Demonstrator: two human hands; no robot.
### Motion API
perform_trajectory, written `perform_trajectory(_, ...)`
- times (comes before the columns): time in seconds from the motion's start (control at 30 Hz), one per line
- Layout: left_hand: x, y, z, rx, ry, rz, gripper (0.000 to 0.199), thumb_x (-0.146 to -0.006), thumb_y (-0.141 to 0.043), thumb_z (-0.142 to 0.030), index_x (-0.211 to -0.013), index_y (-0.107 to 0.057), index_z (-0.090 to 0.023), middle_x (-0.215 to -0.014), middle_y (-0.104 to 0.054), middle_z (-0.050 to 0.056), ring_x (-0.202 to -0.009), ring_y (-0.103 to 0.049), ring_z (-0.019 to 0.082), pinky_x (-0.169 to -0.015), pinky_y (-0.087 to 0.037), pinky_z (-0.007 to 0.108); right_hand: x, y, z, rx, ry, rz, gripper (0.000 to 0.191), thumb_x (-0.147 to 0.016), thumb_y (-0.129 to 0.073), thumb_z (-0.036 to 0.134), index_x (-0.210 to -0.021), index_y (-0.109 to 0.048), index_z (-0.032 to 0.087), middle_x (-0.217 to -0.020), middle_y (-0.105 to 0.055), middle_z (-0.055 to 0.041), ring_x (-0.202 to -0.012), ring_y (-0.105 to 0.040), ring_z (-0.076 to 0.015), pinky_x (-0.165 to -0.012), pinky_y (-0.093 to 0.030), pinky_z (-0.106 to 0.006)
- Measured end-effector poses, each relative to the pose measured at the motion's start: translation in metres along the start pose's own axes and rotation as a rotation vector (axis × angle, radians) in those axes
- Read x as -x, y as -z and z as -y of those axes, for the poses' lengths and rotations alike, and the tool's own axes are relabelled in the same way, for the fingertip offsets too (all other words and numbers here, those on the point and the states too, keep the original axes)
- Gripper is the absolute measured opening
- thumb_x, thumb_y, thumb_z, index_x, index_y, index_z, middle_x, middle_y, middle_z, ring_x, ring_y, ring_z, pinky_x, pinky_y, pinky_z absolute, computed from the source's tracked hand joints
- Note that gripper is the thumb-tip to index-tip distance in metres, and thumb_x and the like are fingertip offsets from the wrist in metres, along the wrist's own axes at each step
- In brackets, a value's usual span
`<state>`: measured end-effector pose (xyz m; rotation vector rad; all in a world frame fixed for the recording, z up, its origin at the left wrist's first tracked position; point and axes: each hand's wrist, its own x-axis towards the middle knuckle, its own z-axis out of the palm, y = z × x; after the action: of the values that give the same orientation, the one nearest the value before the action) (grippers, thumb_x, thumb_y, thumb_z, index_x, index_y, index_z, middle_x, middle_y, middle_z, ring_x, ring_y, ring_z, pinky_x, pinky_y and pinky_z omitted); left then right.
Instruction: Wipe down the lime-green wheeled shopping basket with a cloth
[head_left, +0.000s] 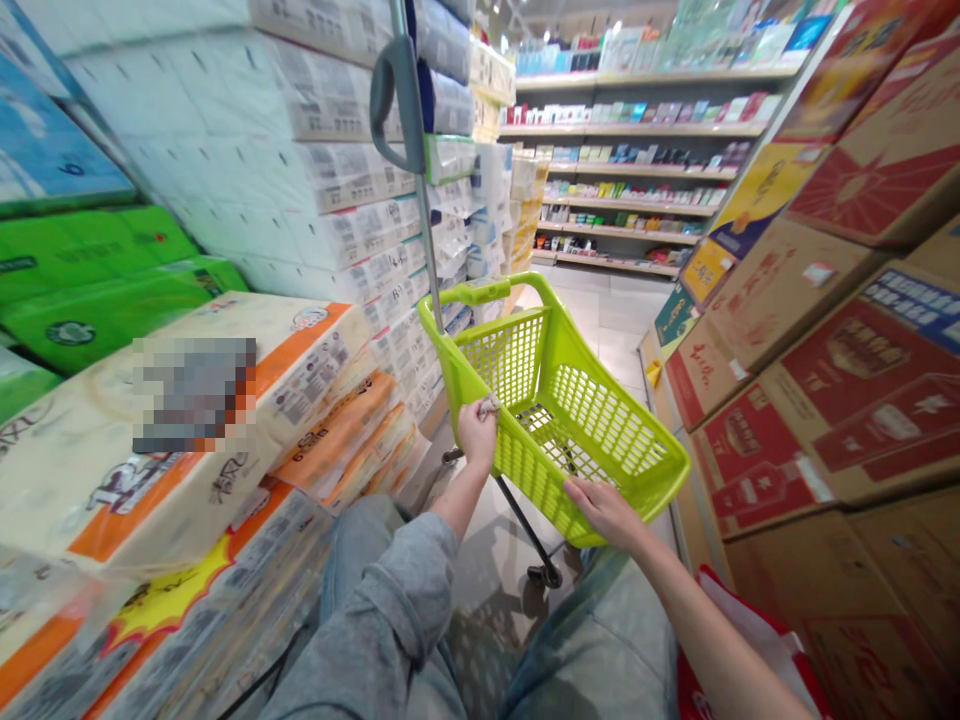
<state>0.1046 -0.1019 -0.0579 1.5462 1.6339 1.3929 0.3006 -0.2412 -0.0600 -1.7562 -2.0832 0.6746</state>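
Note:
A lime-green plastic shopping basket cart (534, 455) on dark wheeled legs stands in front of me, its lattice basket holding nothing I can make out. On its near left rim rests my left hand (476, 432), closed around a small crumpled greyish-white piece, perhaps cloth or tissue. My right hand (600, 508) grips the near rim farther right, thumb on top and the other fingers mostly hidden. From the cart's far left corner rises a metal pole with a grey loop handle (397, 105).
Stacked paper packs (330, 180) line the left, with a cream and orange pack (300, 345) closer to me. A blurred-out dark item (195, 395) lies on it. Cardboard cartons (802, 290) are piled on the right. Stocked shelves (637, 130) stand behind a tiled floor (600, 310).

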Motion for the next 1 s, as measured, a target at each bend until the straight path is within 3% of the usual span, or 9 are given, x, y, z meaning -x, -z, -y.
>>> perform_trajectory(0.1,0.033,-0.005,-0.003,0.002,-0.048,0.039,0.015,-0.075,-0.052,-0.021,-0.082,-0.065,-0.017,-0.081,-0.060,0.005,-0.080,-0.055,0.018,-0.075,-0.043,0.029,0.000,0.001,-0.002,0.004,0.002,0.001,0.047,-0.091,-0.019,0.052,-0.068,-0.046,0.021,-0.059,-0.049,0.0017,-0.060,-0.049,-0.0133,-0.059,-0.032,-0.024)
perform_trajectory(0.17,0.039,-0.006,-0.005,0.001,-0.064,0.073,0.014,-0.074,-0.052,-0.020,-0.080,-0.065,-0.017,-0.080,-0.060,0.005,-0.079,-0.055,0.018,-0.075,-0.043,0.029,0.000,0.001,-0.003,0.013,0.002,0.005,0.047,-0.091,-0.018,0.052,-0.068,-0.045,0.021,-0.058,-0.048,0.0021,-0.059,-0.049,-0.0131,-0.059,-0.031,-0.025)
perform_trajectory(0.4,-0.017,0.006,-0.006,-0.049,0.023,-0.002,0.014,-0.073,-0.051,-0.018,-0.079,-0.063,-0.018,-0.081,-0.061,0.005,-0.081,-0.055,0.019,-0.076,-0.043,0.030,0.004,0.004,-0.001,0.033,0.002,0.000,0.049,-0.091,-0.018,0.052,-0.066,-0.046,0.020,-0.058,-0.047,0.0021,-0.059,-0.049,-0.0125,-0.059,-0.031,-0.024)
perform_trajectory(0.47,-0.018,0.008,-0.005,-0.063,0.000,0.019,0.014,-0.073,-0.051,-0.018,-0.080,-0.063,-0.018,-0.083,-0.061,0.006,-0.082,-0.055,0.019,-0.077,-0.043,0.030,0.001,0.010,0.002,0.054,-0.010,0.029,0.051,-0.090,-0.020,0.053,-0.063,-0.047,0.020,-0.058,-0.050,0.0010,-0.060,-0.050,-0.0129,-0.059,-0.031,-0.024)
perform_trajectory(0.57,0.005,0.005,-0.003,-0.043,-0.039,0.076,0.016,-0.073,-0.051,-0.018,-0.083,-0.063,-0.016,-0.085,-0.061,0.007,-0.083,-0.055,0.019,-0.077,-0.043,0.031,-0.014,0.020,0.014,0.135,-0.129,0.071,0.055,-0.090,-0.020,0.053,-0.060,-0.051,0.019,-0.064,-0.057,-0.0035,-0.065,-0.054,-0.0153,-0.059,-0.032,-0.025)
perform_trajectory(0.63,0.026,0.001,-0.003,-0.007,-0.054,0.111,0.017,-0.073,-0.051,-0.017,-0.084,-0.064,-0.016,-0.084,-0.061,0.006,-0.083,-0.056,0.018,-0.077,-0.043,0.030,-0.030,0.023,0.027,0.193,-0.221,0.006,0.058,-0.091,-0.015,0.049,-0.065,-0.056,0.018,-0.073,-0.062,-0.0081,-0.074,-0.057,-0.0180,-0.062,-0.032,-0.025)
perform_trajectory(0.77,0.051,-0.006,-0.006,0.037,-0.055,0.164,0.018,-0.072,-0.051,-0.014,-0.084,-0.065,-0.017,-0.081,-0.061,0.005,-0.080,-0.056,0.017,-0.075,-0.043,0.029,-0.062,0.014,0.055,0.229,-0.092,-0.093,0.043,-0.094,-0.018,0.030,-0.086,-0.058,0.018,-0.086,-0.066,-0.0086,-0.080,-0.058,-0.0166,-0.061,-0.030,-0.025)
perform_trajectory(0.9,0.042,-0.009,-0.007,0.039,-0.039,0.186,0.019,-0.070,-0.051,-0.013,-0.083,-0.065,-0.018,-0.083,-0.063,0.004,-0.080,-0.057,0.017,-0.076,-0.044,0.029,-0.070,0.000,0.063,0.323,-0.161,-0.220,0.039,-0.093,-0.021,0.027,-0.079,-0.056,0.018,-0.073,-0.064,-0.0066,-0.067,-0.056,-0.0152,-0.056,-0.025,-0.027)
perform_trajectory(1.0,0.022,-0.009,-0.005,0.024,-0.038,0.144,0.019,-0.070,-0.051,-0.012,-0.082,-0.065,-0.017,-0.085,-0.063,0.005,-0.084,-0.057,0.018,-0.079,-0.044,0.030,-0.065,-0.001,0.056,0.314,-0.144,-0.241,0.036,-0.093,-0.024,0.028,-0.077,-0.056,0.019,-0.066,-0.062,-0.0033,-0.061,-0.053,-0.0132,-0.055,-0.023,-0.027)
